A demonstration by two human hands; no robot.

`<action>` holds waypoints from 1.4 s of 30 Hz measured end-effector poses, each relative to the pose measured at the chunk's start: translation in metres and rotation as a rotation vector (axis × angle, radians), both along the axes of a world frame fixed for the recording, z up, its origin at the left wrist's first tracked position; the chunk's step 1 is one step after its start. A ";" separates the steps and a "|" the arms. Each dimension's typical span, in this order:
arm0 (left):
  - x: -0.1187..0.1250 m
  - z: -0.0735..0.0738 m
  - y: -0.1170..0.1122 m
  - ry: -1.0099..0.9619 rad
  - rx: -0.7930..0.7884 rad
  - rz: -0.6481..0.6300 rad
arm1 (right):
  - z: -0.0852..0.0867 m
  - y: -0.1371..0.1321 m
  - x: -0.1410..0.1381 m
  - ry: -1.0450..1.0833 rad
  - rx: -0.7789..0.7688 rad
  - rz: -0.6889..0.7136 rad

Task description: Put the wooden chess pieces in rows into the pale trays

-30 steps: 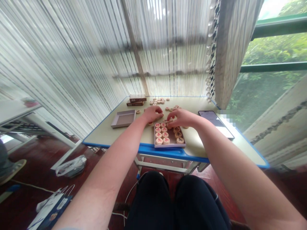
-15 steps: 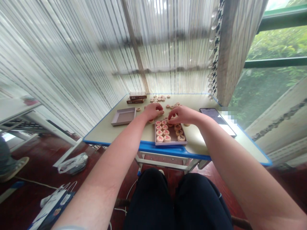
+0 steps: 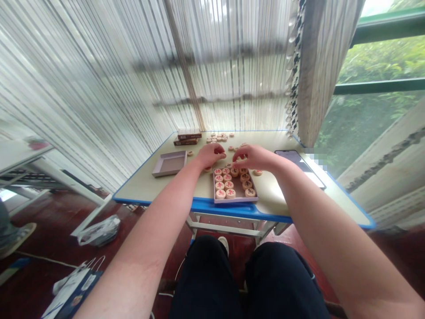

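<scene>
A shallow cardboard box (image 3: pixel 235 200) near the table's front edge holds rows of round wooden Chinese chess pieces, red-marked on the left and dark-marked on the right. A gap in its rows shows the bare bottom. Just past the box's far left corner, my left hand (image 3: pixel 209 156) pinches a Chinese chess piece (image 3: pixel 223 155). My right hand (image 3: pixel 254 157) hovers over the far side of the box, fingers curled but apart, close to a dark-marked piece (image 3: pixel 234 172) in the far row. I see nothing between those fingers.
The shallow box lid (image 3: pixel 170 163) lies at the left, with two stacked small boxes (image 3: pixel 187 137) behind it. Loose pieces (image 3: pixel 219 138) are scattered toward the back. A phone (image 3: pixel 299 166) lies at the right. A bag (image 3: pixel 99 231) rests on the floor.
My right hand has let go of a piece, which now sits in the box's far row, and its fingers have lifted slightly. My left hand still pinches its piece.
</scene>
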State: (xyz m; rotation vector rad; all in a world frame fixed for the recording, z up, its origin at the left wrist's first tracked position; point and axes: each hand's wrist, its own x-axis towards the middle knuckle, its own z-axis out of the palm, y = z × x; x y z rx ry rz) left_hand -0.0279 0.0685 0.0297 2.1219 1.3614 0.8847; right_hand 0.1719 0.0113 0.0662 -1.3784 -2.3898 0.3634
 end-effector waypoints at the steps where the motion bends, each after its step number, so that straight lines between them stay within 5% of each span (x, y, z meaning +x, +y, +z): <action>1: 0.000 0.000 0.000 -0.033 -0.020 -0.021 | -0.001 0.002 0.001 0.019 0.026 -0.024; 7: 0.002 0.000 0.002 -0.389 -0.166 -0.220 | -0.012 0.013 0.003 0.095 0.187 -0.193; 15: 0.003 0.007 -0.005 -0.585 -0.330 -0.313 | -0.015 0.009 -0.005 0.189 0.238 -0.098; 25: 0.006 0.011 -0.009 -0.760 -0.454 -0.291 | -0.010 0.008 -0.007 0.136 0.250 -0.170; 42: 0.005 0.017 -0.013 -0.788 -0.488 -0.293 | -0.005 0.002 -0.006 0.187 0.249 -0.134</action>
